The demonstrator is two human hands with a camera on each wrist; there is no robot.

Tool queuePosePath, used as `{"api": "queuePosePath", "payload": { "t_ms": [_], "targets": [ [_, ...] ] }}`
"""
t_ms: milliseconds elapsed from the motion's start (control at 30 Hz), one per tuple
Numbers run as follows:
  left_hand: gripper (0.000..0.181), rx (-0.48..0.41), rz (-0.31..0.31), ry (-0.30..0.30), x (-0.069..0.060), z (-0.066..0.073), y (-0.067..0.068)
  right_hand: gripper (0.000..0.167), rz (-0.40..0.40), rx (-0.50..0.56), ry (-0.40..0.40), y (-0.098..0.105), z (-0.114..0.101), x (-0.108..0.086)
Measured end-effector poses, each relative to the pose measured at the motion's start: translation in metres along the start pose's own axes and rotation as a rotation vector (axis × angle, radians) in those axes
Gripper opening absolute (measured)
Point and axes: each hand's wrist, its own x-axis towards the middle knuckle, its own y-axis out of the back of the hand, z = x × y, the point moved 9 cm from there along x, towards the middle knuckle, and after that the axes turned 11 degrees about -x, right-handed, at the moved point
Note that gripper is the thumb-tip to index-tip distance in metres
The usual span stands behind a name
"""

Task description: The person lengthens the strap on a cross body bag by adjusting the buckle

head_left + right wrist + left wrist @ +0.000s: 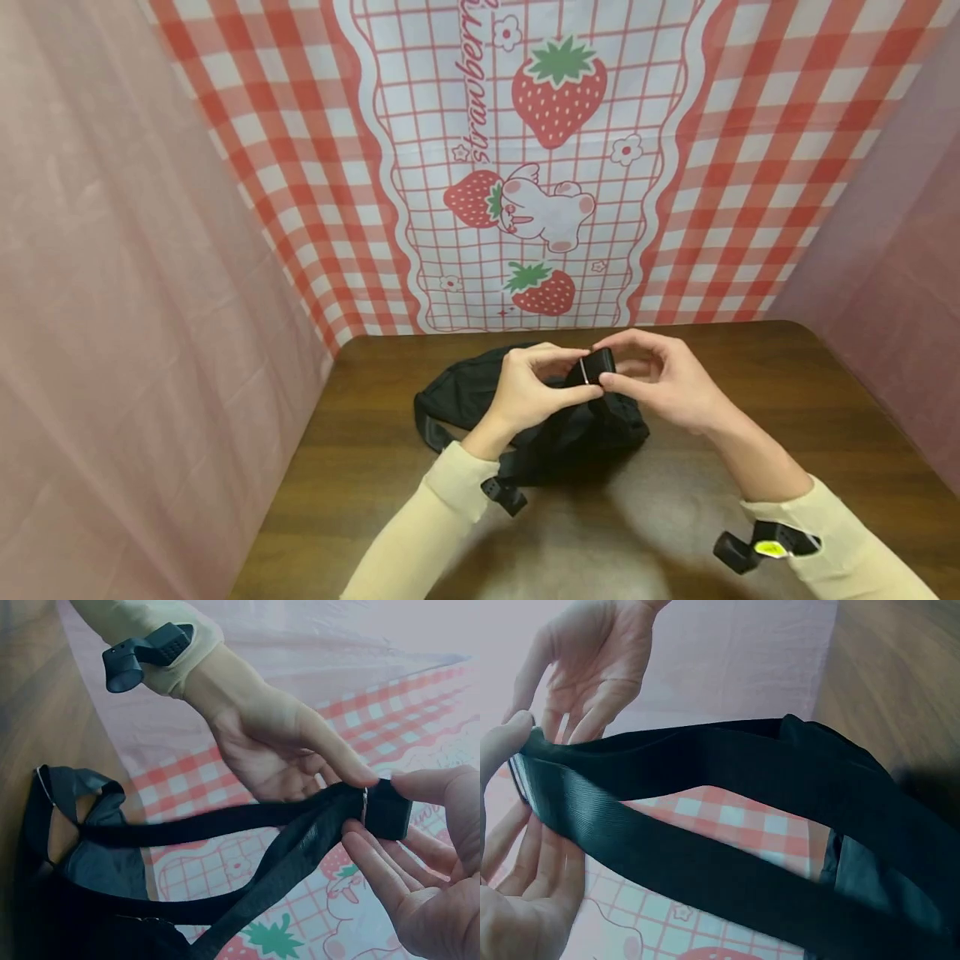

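A black fabric bag [468, 387] lies on the wooden table, below and behind both hands. Its webbing strap [682, 855] is raised off the table as a long loop. A thin metal slider [365, 806] crosses the strap near the folded end [388, 810]. With thumb and fingers, my left hand [525, 387] pinches the strap at the slider. My right hand [667, 383] pinches the folded strap end just beyond it, thumb on the near side. The hands face each other, fingertips close together. Another metal piece [45, 786] shows on the strap near the bag.
The brown wooden table [750, 417] extends around the bag. Behind it hangs a red-and-white checked cloth [750, 167] with strawberries. Pink curtains [150, 292] close off the sides. Each wrist wears a small black camera [504, 495].
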Motion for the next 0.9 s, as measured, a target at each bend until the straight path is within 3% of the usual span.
{"api": "queuePosePath", "payload": {
  "t_ms": [133, 200, 300, 433, 667, 733, 900],
  "targets": [
    [0.041, 0.013, 0.006, 0.047, 0.000, -0.002, 0.004, 0.030, 0.024, 0.050, 0.021, 0.006, 0.001, -0.002],
    [0.042, 0.034, 0.004, 0.050, 0.000, -0.002, 0.005, 0.029, 0.031, 0.026, 0.061, 0.009, 0.000, -0.003],
    [0.044, 0.089, -0.022, 0.038, 0.001, 0.002, 0.005, 0.032, 0.053, -0.117, 0.151, 0.012, -0.006, -0.005],
    [0.046, 0.161, -0.088, -0.007, 0.001, 0.010, -0.001, 0.049, 0.092, -0.336, 0.268, 0.013, -0.017, -0.006],
    [0.047, 0.229, -0.121, -0.055, 0.002, 0.021, -0.005, 0.048, 0.116, -0.603, 0.338, 0.009, -0.033, 0.000],
    [0.047, 0.238, -0.115, -0.058, 0.002, 0.022, -0.004, 0.045, 0.122, -0.619, 0.337, 0.009, -0.035, 0.000],
    [0.047, 0.229, -0.094, -0.025, 0.000, 0.018, 0.001, 0.043, 0.138, -0.539, 0.286, 0.016, -0.033, 0.001]
  ]
}}
